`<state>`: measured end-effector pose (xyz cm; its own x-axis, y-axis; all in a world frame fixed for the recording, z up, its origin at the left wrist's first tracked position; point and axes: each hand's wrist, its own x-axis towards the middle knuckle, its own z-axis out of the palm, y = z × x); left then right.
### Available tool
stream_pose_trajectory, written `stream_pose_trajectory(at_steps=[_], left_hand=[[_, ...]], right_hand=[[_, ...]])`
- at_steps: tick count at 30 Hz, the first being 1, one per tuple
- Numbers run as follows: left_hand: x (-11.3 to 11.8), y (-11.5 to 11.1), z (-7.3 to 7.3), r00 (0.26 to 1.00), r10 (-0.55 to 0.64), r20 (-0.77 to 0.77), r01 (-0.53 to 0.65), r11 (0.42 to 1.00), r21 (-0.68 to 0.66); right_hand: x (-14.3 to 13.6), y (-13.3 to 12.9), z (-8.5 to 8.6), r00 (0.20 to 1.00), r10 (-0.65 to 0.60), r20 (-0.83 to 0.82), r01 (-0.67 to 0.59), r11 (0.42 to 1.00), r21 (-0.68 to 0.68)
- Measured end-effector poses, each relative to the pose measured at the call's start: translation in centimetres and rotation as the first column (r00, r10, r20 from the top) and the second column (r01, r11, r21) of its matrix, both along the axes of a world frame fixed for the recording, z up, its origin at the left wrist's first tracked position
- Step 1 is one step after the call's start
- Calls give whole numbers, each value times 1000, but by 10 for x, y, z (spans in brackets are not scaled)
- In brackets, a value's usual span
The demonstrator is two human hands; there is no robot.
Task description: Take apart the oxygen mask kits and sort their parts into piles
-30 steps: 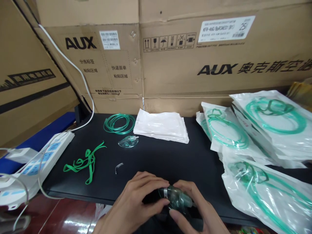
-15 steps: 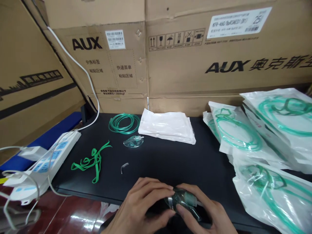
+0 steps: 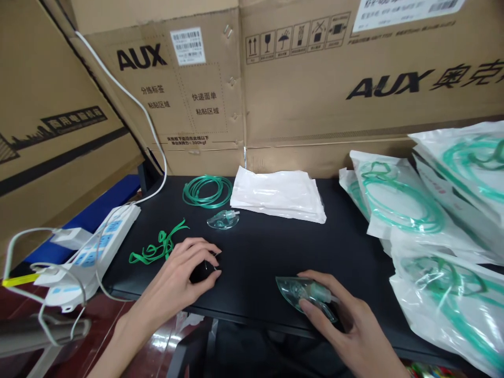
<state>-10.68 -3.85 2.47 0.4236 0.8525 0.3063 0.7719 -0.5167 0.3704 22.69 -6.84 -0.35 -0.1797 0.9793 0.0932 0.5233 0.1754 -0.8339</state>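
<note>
My right hand (image 3: 346, 315) grips a clear green mask (image 3: 303, 294) near the table's front edge, its fingers and thumb around the connector. My left hand (image 3: 192, 268) is low over the table, fingers curled and apart from the thumb. A small thin clear piece (image 3: 206, 265) shows in the gap between them. Green elastic straps (image 3: 151, 254) lie beside that hand, partly behind it. Farther back are another clear mask (image 3: 223, 220) and a coil of green tubing (image 3: 207, 191).
A stack of white packets (image 3: 277, 195) lies at the back centre. Bagged mask sets (image 3: 405, 205) are piled at the right. A white power strip (image 3: 96, 247) with cables lines the left edge. Cardboard boxes (image 3: 295, 115) stand behind the black table (image 3: 252, 257).
My left hand has let go of the mask and moved left to the small clear piece. The mask stays in my right hand, slightly farther right. The view has shifted a little.
</note>
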Motion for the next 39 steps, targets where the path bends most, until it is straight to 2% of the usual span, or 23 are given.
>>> stream_pose_trajectory(at_steps=[5,11,18,22,25,28,31,33,36,39], left_hand=[[-9,-2,-5,999,13,-43,-14,1000,-24],[-9,0,-7,996,37,-75,-42,997,-66],[-17,3,-11,998,33,-51,-38,995,-93],[-18,0,-5,996,79,-30,-81,993,-86],[-9,11,3,985,170,11,-170,985,-28],[1,35,9,971,220,90,-221,975,5],[7,63,9,972,178,154,-173,984,-45],[8,76,7,976,130,172,-123,991,-50],[10,87,2,976,85,201,-79,996,-34],[11,92,-4,968,64,243,-57,998,-37]], right_hand=[[2,-1,-3,1000,6,3,-6,1000,-18],[-1,0,4,1000,-6,-11,6,1000,-12],[-2,-3,2,1000,-15,-25,14,999,-31],[-2,-1,1,997,-39,-60,37,999,-27],[-7,6,4,992,-30,-127,29,1000,-8],[-19,23,11,986,46,-162,-40,998,40],[-38,53,22,982,126,-141,-111,987,113],[-53,79,31,984,134,-122,-110,977,182],[-74,117,41,987,132,-96,-100,954,281],[-91,144,38,982,182,-51,-155,928,339]])
